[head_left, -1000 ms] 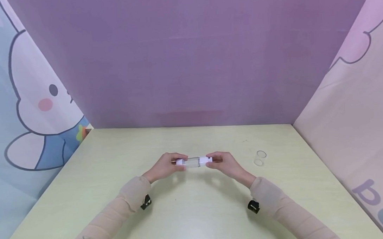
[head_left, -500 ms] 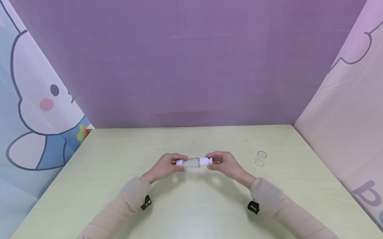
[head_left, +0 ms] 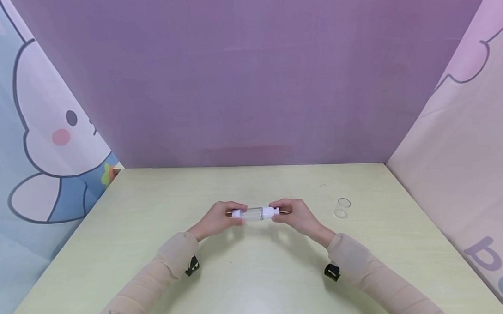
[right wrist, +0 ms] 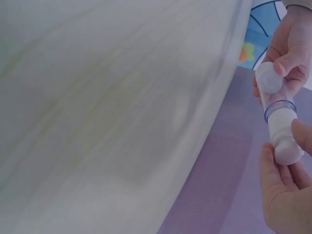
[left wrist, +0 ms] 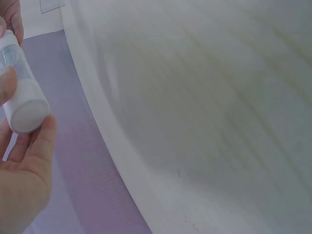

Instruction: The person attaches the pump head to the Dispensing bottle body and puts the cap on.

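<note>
A clear bottle (head_left: 251, 214) with white ends lies sideways in the air between both hands, above the table. My left hand (head_left: 215, 218) grips its white base end (left wrist: 30, 114) between thumb and fingers. On the other side, my right hand (head_left: 298, 216) pinches the white pump head (right wrist: 286, 149), thumb on one side and fingers on the other. A dark ring (right wrist: 280, 105) circles the bottle where the clear body meets the white pump part. To the right of the hands, a clear cylindrical cap (head_left: 342, 209) stands on the table.
The pale wooden table (head_left: 255, 277) runs back to a purple panel (head_left: 249, 83). Printed cloth walls, a cartoon one (head_left: 51, 136) at left and a pink one (head_left: 464, 168) at right, flank it.
My right fingertips have shifted slightly on the pump head. Bottle, left hand and clear cap stay nearly in place.
</note>
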Demonstrator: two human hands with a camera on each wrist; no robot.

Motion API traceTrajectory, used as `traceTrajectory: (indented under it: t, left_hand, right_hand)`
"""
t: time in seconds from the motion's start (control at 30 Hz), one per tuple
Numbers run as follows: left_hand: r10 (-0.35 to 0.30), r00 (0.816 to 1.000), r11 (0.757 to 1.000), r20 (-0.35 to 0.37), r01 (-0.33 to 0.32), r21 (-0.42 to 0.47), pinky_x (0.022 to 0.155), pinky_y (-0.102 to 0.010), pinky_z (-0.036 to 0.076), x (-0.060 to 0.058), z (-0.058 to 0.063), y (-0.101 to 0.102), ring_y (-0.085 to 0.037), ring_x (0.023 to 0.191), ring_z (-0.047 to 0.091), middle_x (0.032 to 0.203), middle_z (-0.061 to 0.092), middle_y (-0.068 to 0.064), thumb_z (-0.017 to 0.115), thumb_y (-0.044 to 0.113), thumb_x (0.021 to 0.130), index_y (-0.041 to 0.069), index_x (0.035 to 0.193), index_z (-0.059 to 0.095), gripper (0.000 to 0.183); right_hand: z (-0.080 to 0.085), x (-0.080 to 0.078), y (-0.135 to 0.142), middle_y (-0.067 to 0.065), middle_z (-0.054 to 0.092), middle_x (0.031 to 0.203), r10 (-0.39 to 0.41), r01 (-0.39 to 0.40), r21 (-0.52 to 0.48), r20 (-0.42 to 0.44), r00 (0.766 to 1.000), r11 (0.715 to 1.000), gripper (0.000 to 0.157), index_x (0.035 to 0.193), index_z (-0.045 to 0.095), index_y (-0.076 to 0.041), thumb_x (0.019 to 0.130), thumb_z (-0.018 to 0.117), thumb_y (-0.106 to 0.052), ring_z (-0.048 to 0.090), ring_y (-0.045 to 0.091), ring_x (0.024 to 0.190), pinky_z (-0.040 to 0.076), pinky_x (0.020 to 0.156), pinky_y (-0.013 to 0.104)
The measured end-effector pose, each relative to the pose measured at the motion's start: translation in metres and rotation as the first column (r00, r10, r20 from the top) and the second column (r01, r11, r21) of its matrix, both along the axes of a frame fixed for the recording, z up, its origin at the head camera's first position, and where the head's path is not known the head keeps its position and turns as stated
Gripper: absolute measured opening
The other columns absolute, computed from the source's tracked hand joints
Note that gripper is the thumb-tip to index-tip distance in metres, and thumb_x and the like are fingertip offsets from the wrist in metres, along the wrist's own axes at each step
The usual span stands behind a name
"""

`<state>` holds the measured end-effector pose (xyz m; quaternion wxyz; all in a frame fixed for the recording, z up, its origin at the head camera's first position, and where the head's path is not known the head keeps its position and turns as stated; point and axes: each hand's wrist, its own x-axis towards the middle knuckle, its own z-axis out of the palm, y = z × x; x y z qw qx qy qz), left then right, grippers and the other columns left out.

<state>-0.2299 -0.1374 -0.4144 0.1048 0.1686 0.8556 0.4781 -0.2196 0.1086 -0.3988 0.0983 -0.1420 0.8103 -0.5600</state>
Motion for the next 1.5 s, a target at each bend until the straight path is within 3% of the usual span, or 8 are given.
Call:
traceTrajectory:
  t: [0.47,1.17,1.4,1.5]
  left_hand:
    - [-0.021,1.000,1.000,-0.007,0.021,0.004,0.086,-0.033,0.051,-0.002,-0.002,-0.002,-0.026,0.108,0.058,0.123,0.057,-0.013,0.069,0.012,0.081,0.008,0.118,0.061,0.039]
    - [-0.021,1.000,1.000,-0.022,0.022,0.015,0.086,-0.036,0.051,-0.001,0.001,-0.001,-0.029,0.108,0.057,0.123,0.057,-0.016,0.069,0.010,0.080,0.006,0.118,0.061,0.039]
    - [-0.037,0.999,0.999,-0.001,0.037,-0.005,0.088,-0.037,0.050,0.015,0.029,0.004,-0.033,0.109,0.056,0.124,0.055,-0.021,0.065,0.005,0.082,-0.001,0.120,0.058,0.039]
    - [-0.038,0.999,0.999,-0.004,0.038,-0.009,0.087,-0.037,0.050,0.019,0.034,0.005,-0.032,0.109,0.057,0.123,0.055,-0.021,0.065,0.005,0.083,-0.002,0.119,0.058,0.038]
  right_hand:
    - [0.000,-0.001,0.000,0.021,0.064,0.107,0.008,-0.007,0.022,-0.034,0.999,1.000,0.031,0.111,0.062,0.005,0.080,0.066,0.001,0.064,0.022,0.094,0.055,0.078,0.030]
    - [-0.001,-0.002,0.001,0.018,0.064,0.109,-0.016,0.016,0.041,0.005,1.000,0.999,0.032,0.112,0.062,0.002,0.082,0.067,-0.007,0.063,0.021,0.096,0.053,0.081,0.030]
    - [0.002,0.001,0.002,0.018,0.065,0.108,-0.032,0.031,0.042,0.013,0.999,0.999,0.032,0.112,0.062,0.002,0.083,0.066,-0.010,0.064,0.021,0.095,0.053,0.082,0.031]
    - [0.003,0.001,0.002,0.017,0.065,0.109,-0.031,0.031,0.051,0.014,0.999,0.998,0.032,0.113,0.062,0.001,0.084,0.065,-0.012,0.064,0.020,0.095,0.053,0.083,0.032]
